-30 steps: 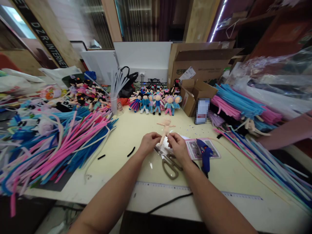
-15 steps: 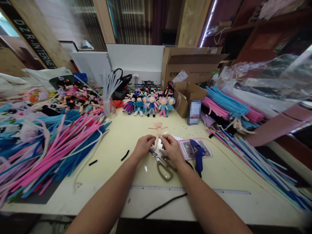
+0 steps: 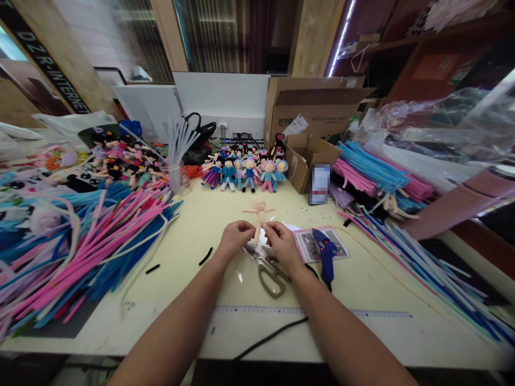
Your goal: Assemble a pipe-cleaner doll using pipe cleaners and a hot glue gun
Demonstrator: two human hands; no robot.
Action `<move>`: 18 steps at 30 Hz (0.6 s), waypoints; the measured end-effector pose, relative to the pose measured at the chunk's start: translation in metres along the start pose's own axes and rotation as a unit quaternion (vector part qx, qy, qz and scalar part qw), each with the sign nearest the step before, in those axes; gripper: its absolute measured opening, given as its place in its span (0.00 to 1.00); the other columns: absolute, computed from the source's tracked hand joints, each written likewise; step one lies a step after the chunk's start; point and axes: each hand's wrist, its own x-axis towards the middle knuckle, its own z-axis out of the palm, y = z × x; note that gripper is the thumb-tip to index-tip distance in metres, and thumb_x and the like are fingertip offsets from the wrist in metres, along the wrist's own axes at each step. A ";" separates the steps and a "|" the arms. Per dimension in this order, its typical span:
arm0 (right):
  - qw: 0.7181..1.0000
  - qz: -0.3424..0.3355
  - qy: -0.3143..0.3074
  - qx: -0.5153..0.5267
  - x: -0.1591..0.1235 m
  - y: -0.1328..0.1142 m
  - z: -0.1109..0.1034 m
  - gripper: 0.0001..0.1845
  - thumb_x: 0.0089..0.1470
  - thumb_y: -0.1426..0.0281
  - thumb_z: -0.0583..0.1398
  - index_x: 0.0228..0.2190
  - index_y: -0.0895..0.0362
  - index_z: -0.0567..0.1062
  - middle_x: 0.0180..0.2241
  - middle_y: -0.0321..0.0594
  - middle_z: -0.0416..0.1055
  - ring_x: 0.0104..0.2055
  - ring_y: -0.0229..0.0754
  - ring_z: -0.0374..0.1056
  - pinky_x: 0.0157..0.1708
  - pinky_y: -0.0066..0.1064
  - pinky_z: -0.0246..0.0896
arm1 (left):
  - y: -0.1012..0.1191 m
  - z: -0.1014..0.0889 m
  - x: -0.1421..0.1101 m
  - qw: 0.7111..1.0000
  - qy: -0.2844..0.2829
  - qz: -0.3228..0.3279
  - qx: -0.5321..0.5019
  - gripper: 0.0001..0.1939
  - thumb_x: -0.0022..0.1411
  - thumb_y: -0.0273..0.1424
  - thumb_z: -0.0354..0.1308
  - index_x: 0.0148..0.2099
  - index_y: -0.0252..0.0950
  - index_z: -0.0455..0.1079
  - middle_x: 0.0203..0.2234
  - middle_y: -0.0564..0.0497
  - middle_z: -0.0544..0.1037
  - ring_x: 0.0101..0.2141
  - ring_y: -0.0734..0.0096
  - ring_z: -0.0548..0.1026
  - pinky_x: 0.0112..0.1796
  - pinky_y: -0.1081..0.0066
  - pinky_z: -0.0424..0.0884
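Observation:
A beige pipe-cleaner doll (image 3: 260, 215) with outstretched arms is held upright above the table, head away from me. My left hand (image 3: 236, 238) is closed in a pinch at the doll's left-side leg. My right hand (image 3: 284, 244) pinches at the lower body on the other side; its fingertips partly hide the second leg. Under and between my hands lie scissors (image 3: 270, 276) with grey-brown handles, blades pointing away from me. A blue glue gun (image 3: 327, 257) rests on a pink-edged card (image 3: 307, 247) to the right of my right hand.
Pipe cleaners (image 3: 100, 241) are heaped at the left, with more bundles (image 3: 372, 166) at the right. Finished dolls (image 3: 249, 174) stand at the back beside cardboard boxes (image 3: 317, 115) and a phone (image 3: 320, 185). A ruler (image 3: 362, 313) and black cable (image 3: 271, 339) lie near the front edge.
The view has shifted very slightly. Both hands keep their pinch on the doll, which stays in nearly the same pose.

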 end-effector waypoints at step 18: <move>1.000 -0.002 0.004 0.006 0.000 0.000 0.000 0.14 0.50 0.57 0.59 0.28 0.56 0.72 0.23 0.32 0.64 0.24 0.35 0.59 0.24 0.26 0.56 | -0.002 -0.005 0.002 1.000 -0.015 0.016 -0.007 0.11 0.45 0.37 0.62 0.24 0.34 0.70 0.17 0.54 0.71 0.21 0.75 0.66 0.26 0.73 0.60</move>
